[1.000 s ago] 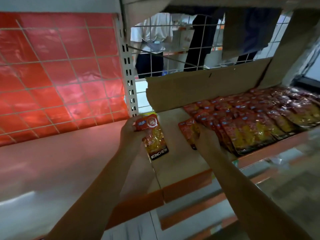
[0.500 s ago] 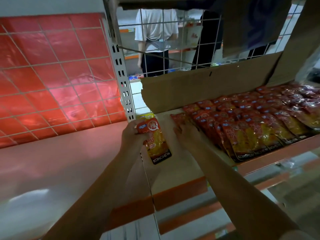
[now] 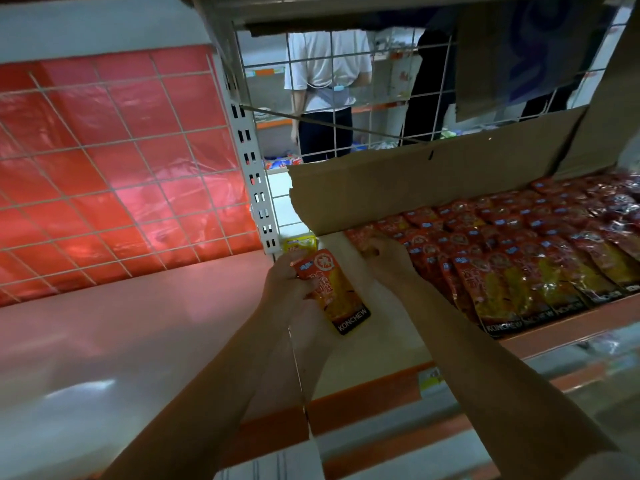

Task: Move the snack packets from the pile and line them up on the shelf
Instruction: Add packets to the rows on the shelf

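Left hand: the left hand (image 3: 289, 284) curls its fingers round the upper edge of a held packet (image 3: 331, 292), red at the top, yellow below, with KONCHEW printed on its dark bottom band; the packet sits tilted over the bare cardboard liner (image 3: 377, 344).
Right hand: the right hand (image 3: 389, 259) reaches to the left end of the lined packets (image 3: 512, 271); its fingertips press on or pinch the end packet, and I cannot tell which.
Row: overlapping packets lie flat from the right hand out to the far right, bottom bands toward the orange shelf lip (image 3: 571, 329).
Risk: nudging the end packet could likely fan the overlapped row out of line, since slick film slides easily; the held packet, gripped only at the top, may swing and land askew.
Surface: a smooth pale shelf (image 3: 121, 334) on the left, glossy with a light reflection.
Behind: a yellow packet (image 3: 300, 243) by the slotted upright (image 3: 254, 178), a cardboard flap (image 3: 433, 188), red film behind wire grid (image 3: 114, 161).
Room: through the mesh, two standing people in a further aisle.
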Action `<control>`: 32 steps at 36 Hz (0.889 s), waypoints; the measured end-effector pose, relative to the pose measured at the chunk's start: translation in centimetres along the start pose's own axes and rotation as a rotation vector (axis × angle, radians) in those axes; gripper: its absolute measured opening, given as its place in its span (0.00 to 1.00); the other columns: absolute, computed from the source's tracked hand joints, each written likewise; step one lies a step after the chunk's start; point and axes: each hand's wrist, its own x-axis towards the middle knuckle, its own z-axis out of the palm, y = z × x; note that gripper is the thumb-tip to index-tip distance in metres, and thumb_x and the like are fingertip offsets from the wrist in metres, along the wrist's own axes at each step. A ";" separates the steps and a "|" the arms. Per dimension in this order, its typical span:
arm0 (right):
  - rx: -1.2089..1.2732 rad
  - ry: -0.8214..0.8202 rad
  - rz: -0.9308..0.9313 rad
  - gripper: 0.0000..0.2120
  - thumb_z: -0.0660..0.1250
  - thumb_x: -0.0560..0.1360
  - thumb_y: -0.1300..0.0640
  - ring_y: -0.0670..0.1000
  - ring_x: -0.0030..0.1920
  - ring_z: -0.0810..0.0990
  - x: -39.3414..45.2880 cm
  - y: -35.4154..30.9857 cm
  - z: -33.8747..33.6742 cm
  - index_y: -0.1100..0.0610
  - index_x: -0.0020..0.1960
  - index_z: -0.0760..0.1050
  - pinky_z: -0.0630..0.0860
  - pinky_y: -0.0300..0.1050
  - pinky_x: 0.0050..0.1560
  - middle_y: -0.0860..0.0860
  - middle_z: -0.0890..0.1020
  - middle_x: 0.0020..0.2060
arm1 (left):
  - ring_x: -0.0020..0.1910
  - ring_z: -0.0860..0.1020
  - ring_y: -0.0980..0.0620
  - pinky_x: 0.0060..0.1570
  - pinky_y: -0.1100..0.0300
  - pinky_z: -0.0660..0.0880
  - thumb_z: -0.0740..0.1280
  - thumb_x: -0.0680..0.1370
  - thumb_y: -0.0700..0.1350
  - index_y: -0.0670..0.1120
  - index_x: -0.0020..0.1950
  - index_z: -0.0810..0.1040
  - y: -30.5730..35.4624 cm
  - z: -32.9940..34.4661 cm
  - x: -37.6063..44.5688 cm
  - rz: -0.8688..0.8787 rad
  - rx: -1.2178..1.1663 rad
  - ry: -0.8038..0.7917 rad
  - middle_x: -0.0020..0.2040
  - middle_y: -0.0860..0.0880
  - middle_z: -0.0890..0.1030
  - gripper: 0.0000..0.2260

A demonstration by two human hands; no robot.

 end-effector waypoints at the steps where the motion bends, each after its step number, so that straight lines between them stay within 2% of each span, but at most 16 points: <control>1: 0.010 -0.002 -0.009 0.11 0.55 0.75 0.69 0.55 0.44 0.75 -0.4 -0.2 -0.4 0.61 0.46 0.75 0.72 0.42 0.39 0.53 0.74 0.41 | 0.41 0.78 0.51 0.33 0.61 0.78 0.62 0.70 0.21 0.41 0.59 0.72 -0.1 0.4 0.2 0.000 0.011 -0.008 0.46 0.43 0.78 0.23; 4: -0.043 -0.005 -0.053 0.10 0.56 0.75 0.70 0.54 0.40 0.75 -1.6 -0.2 -1.4 0.63 0.40 0.73 0.71 0.39 0.36 0.55 0.76 0.38 | 0.44 0.79 0.47 0.40 0.54 0.78 0.63 0.69 0.22 0.40 0.60 0.72 -0.7 2.0 1.4 -0.002 0.059 -0.022 0.50 0.40 0.78 0.23; 6: -0.084 0.006 -0.118 0.12 0.57 0.73 0.72 0.58 0.49 0.77 -2.3 -0.1 -1.8 0.67 0.50 0.78 0.75 0.45 0.47 0.60 0.79 0.49 | 0.51 0.79 0.43 0.44 0.52 0.79 0.63 0.68 0.22 0.39 0.63 0.72 -1.2 3.3 2.7 0.012 0.107 -0.009 0.56 0.38 0.77 0.26; 8: -0.140 0.042 -0.198 0.15 0.59 0.73 0.73 0.60 0.57 0.75 -3.0 0.1 -2.3 0.70 0.57 0.76 0.73 0.49 0.55 0.64 0.77 0.56 | 0.52 0.78 0.43 0.42 0.54 0.79 0.60 0.68 0.22 0.43 0.60 0.74 -1.3 4.8 3.5 0.015 0.131 0.019 0.56 0.39 0.77 0.26; 10: -0.204 0.084 -0.268 0.16 0.60 0.72 0.72 0.60 0.56 0.76 -3.5 0.7 -2.7 0.68 0.59 0.76 0.74 0.47 0.53 0.62 0.78 0.55 | 0.55 0.78 0.43 0.50 0.52 0.78 0.59 0.68 0.24 0.47 0.55 0.76 -1.4 6.1 4.2 0.064 0.188 0.028 0.55 0.42 0.79 0.24; 12: -0.237 0.099 -0.294 0.14 0.61 0.72 0.70 0.58 0.49 0.78 -3.6 1.5 -3.1 0.66 0.56 0.78 0.71 0.42 0.44 0.60 0.79 0.49 | 0.55 0.77 0.47 0.54 0.56 0.75 0.63 0.68 0.26 0.45 0.56 0.78 -1.4 6.9 4.6 0.149 0.321 0.000 0.54 0.45 0.79 0.21; 14: -0.280 0.119 -0.302 0.10 0.60 0.74 0.67 0.54 0.44 0.76 -3.9 1.8 -3.6 0.67 0.52 0.78 0.65 0.35 0.40 0.58 0.78 0.46 | 0.53 0.76 0.49 0.53 0.59 0.72 0.66 0.69 0.29 0.42 0.57 0.78 -1.3 7.4 4.8 0.198 0.432 -0.025 0.52 0.47 0.79 0.18; 16: -0.314 0.124 -0.297 0.09 0.60 0.76 0.65 0.52 0.43 0.75 -4.1 2.0 -4.2 0.67 0.50 0.78 0.66 0.37 0.40 0.56 0.77 0.45 | 0.51 0.77 0.49 0.52 0.59 0.72 0.67 0.70 0.32 0.41 0.56 0.79 -1.3 7.8 5.1 0.245 0.519 -0.024 0.50 0.46 0.80 0.15; 18: -0.314 0.137 -0.289 0.11 0.60 0.77 0.62 0.56 0.49 0.77 -4.3 2.2 -4.6 0.66 0.52 0.78 0.73 0.45 0.48 0.57 0.78 0.50 | 0.48 0.78 0.47 0.48 0.56 0.74 0.65 0.68 0.38 0.43 0.50 0.81 -1.3 8.0 5.4 0.296 0.608 -0.023 0.47 0.45 0.82 0.12; 21: -0.327 0.138 -0.265 0.11 0.61 0.76 0.65 0.58 0.54 0.77 -4.5 2.2 -4.9 0.68 0.52 0.78 0.73 0.50 0.55 0.60 0.79 0.53 | 0.46 0.78 0.43 0.46 0.50 0.75 0.59 0.62 0.46 0.45 0.44 0.80 -1.5 8.2 6.3 0.345 0.731 -0.013 0.42 0.44 0.82 0.15; 24: -0.340 0.121 -0.234 0.13 0.60 0.73 0.68 0.57 0.56 0.75 -4.6 2.0 -5.1 0.68 0.55 0.78 0.71 0.48 0.57 0.60 0.78 0.55 | 0.48 0.78 0.41 0.48 0.50 0.74 0.59 0.61 0.50 0.46 0.46 0.81 -1.2 8.5 6.5 0.352 0.850 -0.019 0.46 0.43 0.82 0.19; 27: -0.374 0.102 -0.228 0.15 0.59 0.73 0.67 0.58 0.60 0.72 -4.8 2.0 -5.1 0.66 0.58 0.77 0.68 0.46 0.61 0.59 0.76 0.59 | 0.52 0.78 0.42 0.50 0.52 0.73 0.63 0.66 0.49 0.45 0.51 0.81 -0.7 8.8 6.4 0.335 0.955 -0.079 0.51 0.43 0.81 0.17; 30: -0.390 0.084 -0.216 0.15 0.59 0.73 0.67 0.58 0.60 0.72 -5.0 1.9 -5.0 0.66 0.58 0.77 0.69 0.50 0.61 0.58 0.75 0.59 | 0.57 0.75 0.43 0.52 0.54 0.70 0.66 0.73 0.47 0.44 0.56 0.79 -0.6 8.9 6.7 0.352 1.063 -0.122 0.56 0.43 0.79 0.14; 32: -0.410 0.075 -0.219 0.16 0.60 0.73 0.67 0.58 0.60 0.71 -5.1 2.0 -4.9 0.65 0.59 0.76 0.70 0.52 0.60 0.57 0.75 0.59 | 0.58 0.75 0.43 0.53 0.54 0.70 0.66 0.73 0.48 0.45 0.57 0.78 -0.7 8.7 6.9 0.382 1.127 -0.133 0.58 0.43 0.78 0.15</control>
